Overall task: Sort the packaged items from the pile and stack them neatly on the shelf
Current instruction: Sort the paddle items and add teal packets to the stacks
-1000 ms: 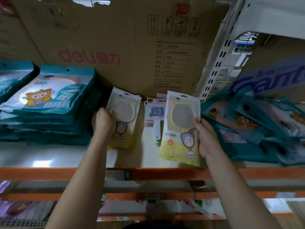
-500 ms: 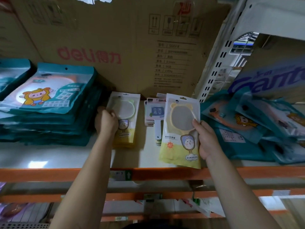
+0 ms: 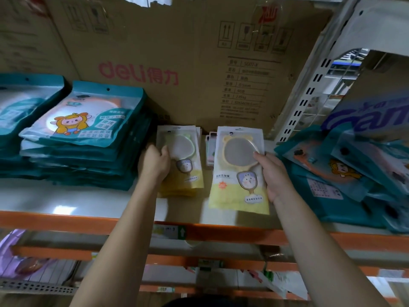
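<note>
My right hand (image 3: 274, 176) pinches a yellow pack (image 3: 239, 173) by its right edge, just over the shelf (image 3: 66, 200). My left hand (image 3: 155, 162) grips the small stack (image 3: 186, 165) beside it, thumb on top, I think. The teal pile (image 3: 345, 173) lies to the right.

Shop stockroom or retail storage aisle, by the look. Metal racking w/ orange front beams (image 3: 66, 220) and a white shelf board (image 3: 66, 196), more levels below. White slotted upright (image 3: 303, 107) at right. Small label (image 3: 168, 232) on the beam edge. Goods all in retail packs, some w/ hang holes: teal pack stacks (image 3: 88, 138) at left, yellow mirror packs (image 3: 190, 151) mid, loose teal pile (image 3: 332, 196) at right. Printed shipping carton (image 3: 177, 52) stands behind them.
</note>
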Demonstrator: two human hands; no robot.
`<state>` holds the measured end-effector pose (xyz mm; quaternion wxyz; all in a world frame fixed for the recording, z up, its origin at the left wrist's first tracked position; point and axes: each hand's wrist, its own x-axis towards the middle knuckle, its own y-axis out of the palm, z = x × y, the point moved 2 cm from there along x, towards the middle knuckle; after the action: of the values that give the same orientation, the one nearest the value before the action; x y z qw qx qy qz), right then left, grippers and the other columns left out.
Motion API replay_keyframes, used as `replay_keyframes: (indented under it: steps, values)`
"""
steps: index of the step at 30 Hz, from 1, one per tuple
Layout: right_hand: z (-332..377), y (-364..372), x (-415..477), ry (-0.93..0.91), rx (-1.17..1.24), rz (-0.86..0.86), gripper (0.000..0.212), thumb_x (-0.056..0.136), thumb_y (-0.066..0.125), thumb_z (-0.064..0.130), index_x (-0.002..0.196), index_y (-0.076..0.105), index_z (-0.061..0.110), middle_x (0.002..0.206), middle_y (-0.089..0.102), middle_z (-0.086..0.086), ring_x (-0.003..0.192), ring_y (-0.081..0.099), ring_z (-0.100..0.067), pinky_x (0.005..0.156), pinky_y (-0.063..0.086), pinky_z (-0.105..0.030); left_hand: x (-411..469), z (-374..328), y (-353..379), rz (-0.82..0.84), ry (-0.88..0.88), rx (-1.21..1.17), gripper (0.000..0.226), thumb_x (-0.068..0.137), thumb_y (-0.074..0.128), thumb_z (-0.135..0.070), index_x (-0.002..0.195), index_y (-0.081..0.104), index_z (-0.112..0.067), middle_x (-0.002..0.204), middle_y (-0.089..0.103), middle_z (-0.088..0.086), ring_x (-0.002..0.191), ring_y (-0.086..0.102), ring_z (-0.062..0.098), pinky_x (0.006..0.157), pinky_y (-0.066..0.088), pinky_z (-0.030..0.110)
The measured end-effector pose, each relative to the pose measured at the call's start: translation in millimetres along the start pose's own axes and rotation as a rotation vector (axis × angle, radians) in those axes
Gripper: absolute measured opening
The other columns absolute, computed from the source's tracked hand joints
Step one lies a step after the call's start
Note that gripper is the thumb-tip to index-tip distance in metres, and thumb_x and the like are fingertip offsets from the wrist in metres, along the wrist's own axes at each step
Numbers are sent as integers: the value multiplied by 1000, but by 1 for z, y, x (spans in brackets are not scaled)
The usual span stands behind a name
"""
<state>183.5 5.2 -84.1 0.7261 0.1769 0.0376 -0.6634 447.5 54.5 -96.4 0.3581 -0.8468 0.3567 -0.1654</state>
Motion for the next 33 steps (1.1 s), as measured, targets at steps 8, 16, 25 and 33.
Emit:
replay_keyframes:
  steps: [8,16,25,33]
  values:
    - [-1,84,26,-44,-109,203,16,98,53,8,109,64,10,104,70,-9,90,69,-22,80,57,-36,-65,45,-20,-27,290,67,39,103,41,-36,120,56,-5,109,62,21,101,56,39,78,40,39]
    - [-15,139,47,-68,-501,215,17,92,65,14,108,65,7,102,70,-11,93,68,-27,86,56,-42,-77,89,-40,-157,383,141,50,99,31,-39,107,65,-4,95,66,18,82,61,39,66,48,41]
    - [-25,147,53,-162,-722,38,46,84,74,26,124,59,8,117,65,-8,105,63,-27,87,53,-38,-80,93,-37,-228,415,163,45,98,35,-35,101,68,-5,89,69,13,75,63,35,59,47,36]
    - [-22,138,41,-355,-1172,41,35,90,64,40,103,59,8,92,59,-5,93,61,-27,65,38,-30,-81,91,-37,-247,424,168,44,97,35,-35,100,69,-7,88,70,11,73,64,31,57,43,31]
